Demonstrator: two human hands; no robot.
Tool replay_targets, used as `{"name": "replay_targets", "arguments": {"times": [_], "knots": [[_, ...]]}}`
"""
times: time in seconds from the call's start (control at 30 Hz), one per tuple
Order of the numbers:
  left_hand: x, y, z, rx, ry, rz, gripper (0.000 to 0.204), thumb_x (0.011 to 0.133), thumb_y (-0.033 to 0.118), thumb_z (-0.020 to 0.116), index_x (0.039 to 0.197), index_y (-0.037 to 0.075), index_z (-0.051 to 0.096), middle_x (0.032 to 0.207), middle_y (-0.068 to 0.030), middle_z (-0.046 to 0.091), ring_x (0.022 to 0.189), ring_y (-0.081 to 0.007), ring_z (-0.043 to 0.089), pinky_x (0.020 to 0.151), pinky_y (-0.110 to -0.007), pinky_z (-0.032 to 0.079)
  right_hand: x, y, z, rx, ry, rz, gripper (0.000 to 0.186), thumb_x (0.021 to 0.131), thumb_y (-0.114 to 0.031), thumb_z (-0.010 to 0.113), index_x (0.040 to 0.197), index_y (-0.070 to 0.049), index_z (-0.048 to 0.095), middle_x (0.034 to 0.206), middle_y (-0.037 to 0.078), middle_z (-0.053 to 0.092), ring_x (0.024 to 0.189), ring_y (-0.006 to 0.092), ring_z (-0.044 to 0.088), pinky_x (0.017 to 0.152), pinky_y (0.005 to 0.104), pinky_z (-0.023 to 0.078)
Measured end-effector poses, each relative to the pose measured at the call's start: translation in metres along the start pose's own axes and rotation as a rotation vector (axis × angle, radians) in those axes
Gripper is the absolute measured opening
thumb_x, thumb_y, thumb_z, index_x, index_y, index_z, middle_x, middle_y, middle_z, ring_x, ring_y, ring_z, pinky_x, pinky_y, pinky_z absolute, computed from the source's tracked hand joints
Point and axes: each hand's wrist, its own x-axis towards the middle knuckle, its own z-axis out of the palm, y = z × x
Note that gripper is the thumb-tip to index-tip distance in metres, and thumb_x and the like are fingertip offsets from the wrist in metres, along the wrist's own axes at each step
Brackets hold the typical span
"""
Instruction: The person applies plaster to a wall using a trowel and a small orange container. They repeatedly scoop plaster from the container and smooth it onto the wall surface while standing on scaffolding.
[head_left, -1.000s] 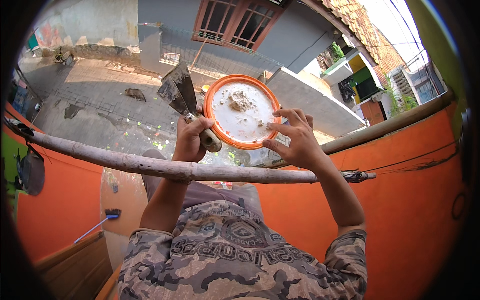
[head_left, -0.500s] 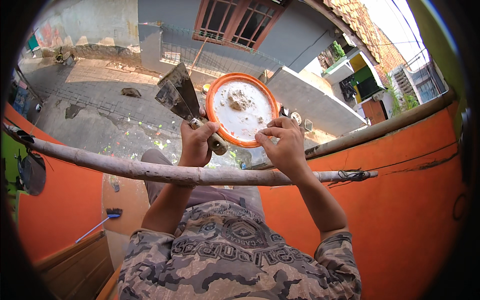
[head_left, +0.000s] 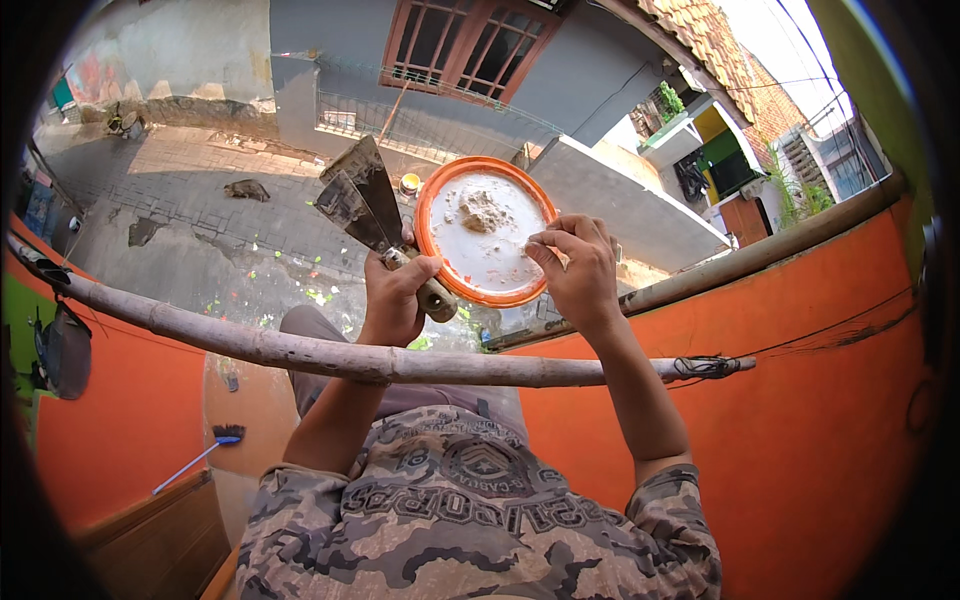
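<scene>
My left hand (head_left: 397,300) grips two dirty putty knives (head_left: 365,205) by the handles, their blades fanned up and leftward, and is also against the left edge of a round orange tray or lid (head_left: 432,199). Its white inner surface carries a lumpy heap of pale paste (head_left: 484,211) and some scattered crumbs. My right hand (head_left: 578,275) is at the tray's right side, thumb and index finger drawn together over the white surface; whatever may be between them is too small to make out. Both forearms cross a horizontal bamboo pole (head_left: 280,350).
A second pole (head_left: 737,265) runs along an orange wall (head_left: 760,390) at right. Beyond is a paved alley (head_left: 170,230) with an animal (head_left: 247,189) and a grey house with a barred window (head_left: 470,45). A blue broom (head_left: 190,462) and a dark hanging object (head_left: 66,355) are at left.
My right hand's fingers, earlier spread on the tray's rim, have moved leftward and drawn together over its white surface. The putty knives and tray have shifted slightly.
</scene>
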Motion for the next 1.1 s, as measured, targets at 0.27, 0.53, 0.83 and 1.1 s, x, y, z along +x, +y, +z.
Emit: {"name": "replay_targets", "arguments": {"times": [0.27, 0.53, 0.83, 1.1], "knots": [[-0.005, 0.010, 0.018, 0.079, -0.091, -0.044, 0.030, 0.072, 0.004, 0.056, 0.100, 0.004, 0.046, 0.086, -0.0081, 0.056, 0.072, -0.0159, 0.062, 0.068, -0.028, 0.054, -0.002, 0.006, 0.001, 0.013, 0.065, -0.044, 0.007, 0.070, -0.014, 0.073, 0.076, -0.011, 0.071, 0.088, 0.001, 0.059, 0.094, 0.0199, 0.052, 0.084, 0.0353, 0.036], [-0.002, 0.005, 0.024, 0.204, -0.128, -0.037, 0.022, 0.083, 0.009, 0.050, 0.062, 0.007, 0.048, 0.052, 0.0003, 0.046, 0.040, -0.0045, 0.040, 0.036, -0.021, 0.027, -0.002, 0.020, -0.007, 0.135, 0.092, 0.077, 0.010, 0.077, -0.019, 0.070, 0.079, -0.010, 0.069, 0.094, 0.005, 0.059, 0.097, 0.0226, 0.052, 0.088, 0.0365, 0.038], [0.023, -0.028, -0.027, 0.180, -0.160, -0.129, 0.021, 0.085, 0.012, 0.049, 0.065, 0.007, 0.049, 0.050, -0.0016, 0.048, 0.037, -0.0092, 0.042, 0.035, -0.024, 0.034, 0.008, 0.032, -0.239, 0.472, 0.642, 0.153, 0.025, 0.085, -0.025, 0.069, 0.097, -0.003, 0.070, 0.086, 0.008, 0.071, 0.079, 0.0138, 0.065, 0.074, 0.0272, 0.050], [0.040, -0.024, -0.052, 0.176, -0.117, -0.183, 0.019, 0.087, 0.014, 0.051, 0.073, 0.001, 0.054, 0.056, -0.0052, 0.054, 0.043, -0.0142, 0.052, 0.039, -0.028, 0.040, 0.052, 0.055, -0.568, -0.367, 1.521, -0.021, 0.034, 0.084, -0.033, 0.068, 0.099, -0.003, 0.070, 0.094, 0.008, 0.070, 0.084, 0.0147, 0.065, 0.077, 0.0292, 0.049]]}}
